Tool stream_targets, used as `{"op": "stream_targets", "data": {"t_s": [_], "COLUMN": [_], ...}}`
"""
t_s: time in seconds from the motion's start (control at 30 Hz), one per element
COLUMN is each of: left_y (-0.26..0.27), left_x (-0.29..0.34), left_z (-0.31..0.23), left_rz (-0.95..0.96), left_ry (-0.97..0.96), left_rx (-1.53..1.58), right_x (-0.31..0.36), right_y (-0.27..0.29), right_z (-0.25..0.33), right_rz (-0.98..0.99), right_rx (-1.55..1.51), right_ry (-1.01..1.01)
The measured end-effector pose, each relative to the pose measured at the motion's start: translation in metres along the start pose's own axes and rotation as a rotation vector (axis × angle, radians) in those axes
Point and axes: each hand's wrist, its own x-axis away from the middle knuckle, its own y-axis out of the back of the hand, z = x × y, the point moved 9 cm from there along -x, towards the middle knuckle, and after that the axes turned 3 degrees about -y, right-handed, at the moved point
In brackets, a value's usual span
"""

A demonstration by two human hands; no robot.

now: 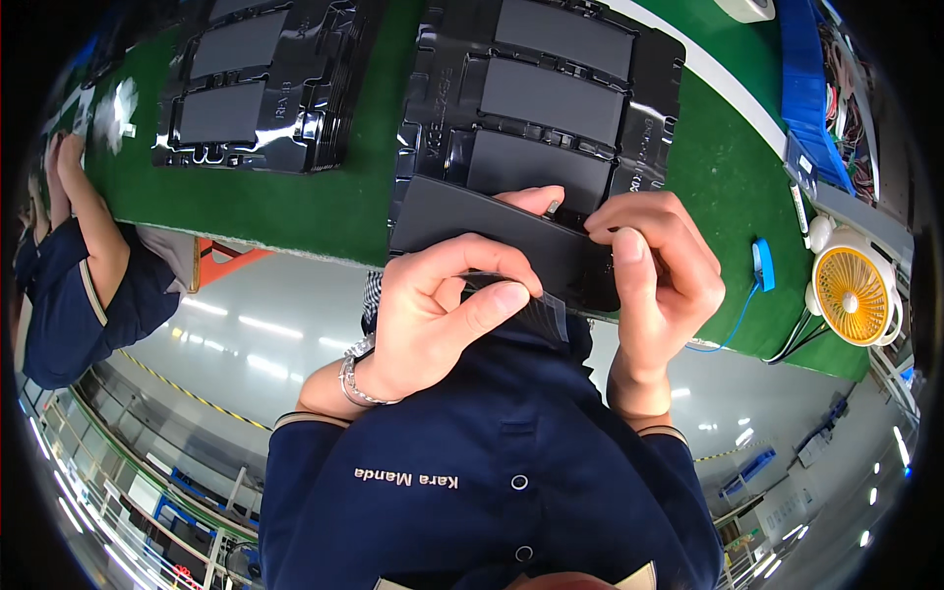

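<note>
Left hand (433,310): thumb and forefinger pinching one thin, glassy-clear film (549,320). Right hand (669,265): curled, fingertips close together by the right end of one flat, matte-black rectangular panel (457,224); cannot tell if gripping. Panel lies over the near part of a glossy, moulded black tray (647,113). Beyond it, three matching slabs (551,100), recessed. One round orange-grilled fan (849,283), far right.

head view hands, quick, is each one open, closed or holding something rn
Left hand: closed, fingers pinching clear film.
Right hand: curled by the dark panel; cannot tell if it holds anything.
</note>
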Motion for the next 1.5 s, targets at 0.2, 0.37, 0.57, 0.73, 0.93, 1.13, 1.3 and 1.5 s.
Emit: {"op": "stream_targets", "data": {"t_s": [0.2,0.37,0.57,0.73,0.93,1.13,1.3,1.5], "left_y": [-0.003,-0.003,-0.004,-0.004,-0.005,-0.005,-0.005,-0.006], "left_x": [-0.001,-0.001,-0.002,-0.001,-0.001,0.000,0.000,0.000], "left_z": [-0.005,-0.007,-0.012,-0.009,-0.011,-0.008,-0.007,-0.008], "left_rz": [0.080,0.069,0.087,0.122,0.152,0.154,0.165,0.164], "left_ry": [-0.109,-0.210,-0.245,-0.242,-0.240,-0.229,-0.236,-0.243], "left_rx": [-0.187,-0.221,-0.323,-0.332,-0.366,-0.333,-0.333,-0.346], "right_x": [-0.001,0.002,0.005,0.006,0.007,0.006,0.006,0.007], "right_y": [-0.016,-0.025,-0.029,-0.030,-0.030,-0.029,-0.030,-0.029], "right_z": [-0.012,-0.021,-0.029,-0.031,-0.030,-0.028,-0.028,-0.030], "right_rz": [0.068,0.123,0.139,0.139,0.126,0.137,0.133,0.134], "right_rx": [-0.093,-0.184,-0.262,-0.281,-0.322,-0.305,-0.303,-0.296], "right_ry": [-0.208,-0.314,-0.385,-0.411,-0.432,-0.425,-0.408,-0.411]}}
